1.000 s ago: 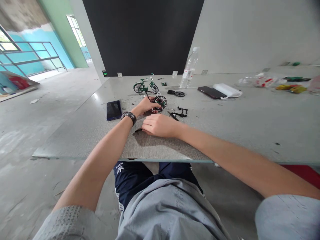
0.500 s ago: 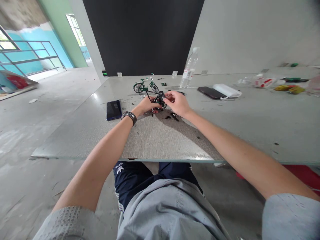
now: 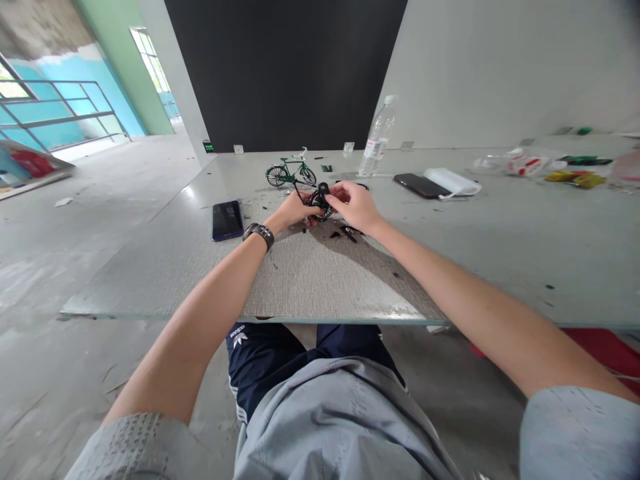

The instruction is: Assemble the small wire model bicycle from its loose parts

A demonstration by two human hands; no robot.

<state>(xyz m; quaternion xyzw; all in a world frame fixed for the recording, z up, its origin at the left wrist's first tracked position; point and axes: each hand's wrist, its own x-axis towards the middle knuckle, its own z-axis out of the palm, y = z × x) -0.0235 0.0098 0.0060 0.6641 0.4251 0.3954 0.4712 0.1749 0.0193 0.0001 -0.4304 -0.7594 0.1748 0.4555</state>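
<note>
Between my two hands, just above the table, is a partly built black model bicycle (image 3: 316,199) with a spoked wheel. My left hand (image 3: 296,211) is closed around it from the left, thumb across the wheel. The fingers of my right hand (image 3: 353,203) pinch a small black part (image 3: 323,190) against the top of the wheel; its exact kind is too small to tell. Behind them a finished green model bicycle (image 3: 291,171) stands upright. Small black loose parts (image 3: 349,232) lie on the table under my right hand.
On the table (image 3: 320,287), a blue-edged phone (image 3: 227,220) lies left of my hands. A plastic bottle (image 3: 379,137) stands behind. To the right are a dark phone (image 3: 421,186), a white object with a strap (image 3: 454,182) and yellow wrappers (image 3: 574,178). The glass front edge runs above my lap.
The small black part at the wheel has turned slightly under my right fingers. Both hands stay in nearly the same place.
</note>
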